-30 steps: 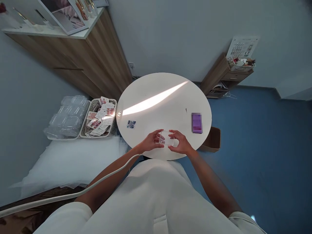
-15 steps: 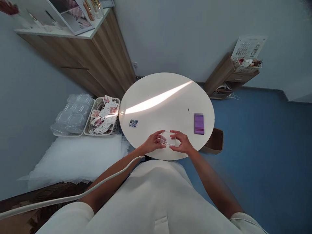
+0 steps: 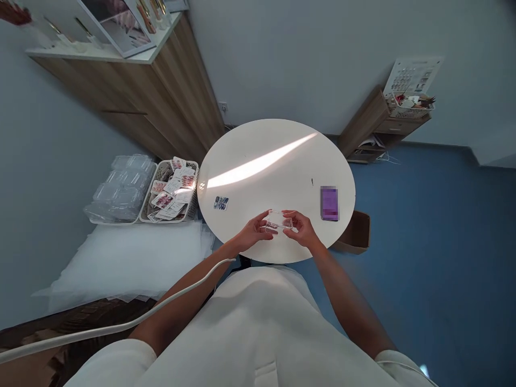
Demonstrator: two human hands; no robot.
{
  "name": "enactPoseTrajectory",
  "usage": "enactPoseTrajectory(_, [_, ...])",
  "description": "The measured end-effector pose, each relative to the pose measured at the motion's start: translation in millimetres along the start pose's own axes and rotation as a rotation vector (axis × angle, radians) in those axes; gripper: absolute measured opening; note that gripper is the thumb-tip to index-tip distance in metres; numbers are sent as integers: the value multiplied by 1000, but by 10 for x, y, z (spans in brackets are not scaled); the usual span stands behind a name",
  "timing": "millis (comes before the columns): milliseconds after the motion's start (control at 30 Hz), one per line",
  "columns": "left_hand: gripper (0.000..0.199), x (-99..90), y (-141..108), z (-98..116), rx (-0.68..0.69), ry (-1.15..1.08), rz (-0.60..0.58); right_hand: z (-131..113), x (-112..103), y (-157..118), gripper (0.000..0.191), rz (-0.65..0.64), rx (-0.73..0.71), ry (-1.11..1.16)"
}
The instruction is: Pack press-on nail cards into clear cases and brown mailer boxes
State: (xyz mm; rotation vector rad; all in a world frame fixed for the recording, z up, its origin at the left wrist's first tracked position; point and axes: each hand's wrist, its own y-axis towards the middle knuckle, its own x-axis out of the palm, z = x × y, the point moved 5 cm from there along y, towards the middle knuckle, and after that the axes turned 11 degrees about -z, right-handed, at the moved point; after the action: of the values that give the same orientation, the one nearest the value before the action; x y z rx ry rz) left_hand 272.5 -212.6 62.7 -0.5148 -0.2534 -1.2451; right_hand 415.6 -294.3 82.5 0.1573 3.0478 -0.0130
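The person wears a white short-sleeved top (image 3: 262,317) with a stitched placket (image 3: 266,374); a smooth white cable (image 3: 121,325) crosses the left arm (image 3: 200,294). Left hand (image 3: 250,234) and right hand (image 3: 305,232) are bare.

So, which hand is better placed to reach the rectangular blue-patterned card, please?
Probably the left hand: the blue-patterned card lies nearer it than the right hand, though both hold the clear rectangular plastic box.

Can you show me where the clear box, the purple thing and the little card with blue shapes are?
Clear box (image 3: 278,220): head view, on the middle of its see-through face.
Purple thing (image 3: 330,203): head view, on the middle of its top.
Little card with blue shapes (image 3: 221,203): head view, on its patterned middle.
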Motion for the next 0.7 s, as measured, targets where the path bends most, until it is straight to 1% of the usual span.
enactPoseTrajectory(133, [82,-81,-49,-73,-43,30,19,66,-7,15,44,-13,90,14])
enactPoseTrajectory(233, [79,-98,-118,-151,-72,80,9,125,-45,45,45,66,183,49])
enactPoseTrajectory(333, [76,-85,-168,-217,-102,103,15,218,-61,84,47,130,303,149])
enactPoseTrajectory(433, [71,-39,-184,-253,-124,116,-2,326,-31,111,45,129,402,238])
enactPoseTrajectory(533, [66,6,-174,-284,-133,124,-29,441,3,108,40,124,478,274])
enactPoseTrajectory(600, [65,-4,-161,-312,-130,138,-13,507,-3,85,38,152,502,277])
enactPoseTrajectory(700, [58,-94,-141,-355,-137,183,76,564,-66,26,49,214,473,265])
